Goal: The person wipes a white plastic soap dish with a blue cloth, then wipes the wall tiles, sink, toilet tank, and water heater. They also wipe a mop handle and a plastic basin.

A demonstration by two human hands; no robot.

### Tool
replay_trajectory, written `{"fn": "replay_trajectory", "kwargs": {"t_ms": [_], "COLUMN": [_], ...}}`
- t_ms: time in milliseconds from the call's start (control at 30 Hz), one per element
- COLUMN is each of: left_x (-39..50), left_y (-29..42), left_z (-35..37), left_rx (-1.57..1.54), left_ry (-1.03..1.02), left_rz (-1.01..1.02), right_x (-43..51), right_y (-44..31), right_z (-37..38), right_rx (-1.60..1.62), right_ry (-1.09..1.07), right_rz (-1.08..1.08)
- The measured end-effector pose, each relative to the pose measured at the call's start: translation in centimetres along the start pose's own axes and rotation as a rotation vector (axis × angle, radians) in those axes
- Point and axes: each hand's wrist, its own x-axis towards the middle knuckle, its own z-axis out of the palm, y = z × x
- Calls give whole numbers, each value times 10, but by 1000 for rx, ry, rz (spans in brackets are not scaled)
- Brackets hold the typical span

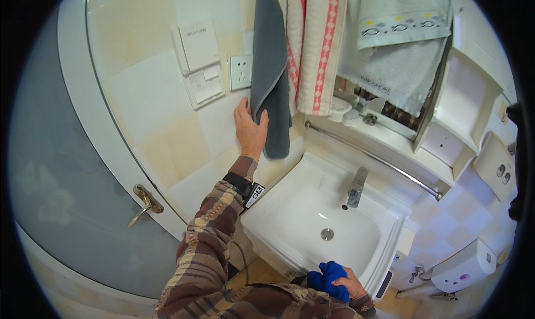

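Observation:
My left hand (pixel 250 129) is raised at the lower part of a grey towel (pixel 271 76) that hangs on the tiled wall. Its fingers are spread; the thumb lies over the towel's left edge, and whether it grips the cloth cannot be told. Just above that hand is a wall socket (pixel 241 72). Low in the view my right hand (pixel 351 283) holds a bunched blue cloth (pixel 330 279) at the front rim of a white washbasin (pixel 292 218). A metal faucet (pixel 357 187) stands at the basin's back.
Beside the grey towel hang a red-and-white towel (pixel 319 51) and a pale towel (pixel 401 30). A metal rail (pixel 372 158) runs below the mirror cabinet's shelf (pixel 391 137). Left is a door with a metal handle (pixel 146 204). A white water heater (pixel 464 266) is at lower right.

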Motion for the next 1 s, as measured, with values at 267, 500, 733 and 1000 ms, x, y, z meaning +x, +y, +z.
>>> {"fn": "replay_trajectory", "kwargs": {"t_ms": [267,500,733,1000], "left_x": [-7,-19,-24,-5], "left_y": [77,186,216,169], "left_z": [34,69,37,-84], "left_rx": [-168,-540,-545,-431], "left_ry": [-381,-383,-418,-454], "left_rz": [-87,161,-8,-78], "right_x": [-47,-70,-76,-76], "right_y": [14,23,36,45], "right_z": [-2,9,13,11], "right_rx": [60,43,51,163], "right_ry": [99,27,-42,-118], "right_rz": [13,-10,14,68]}}
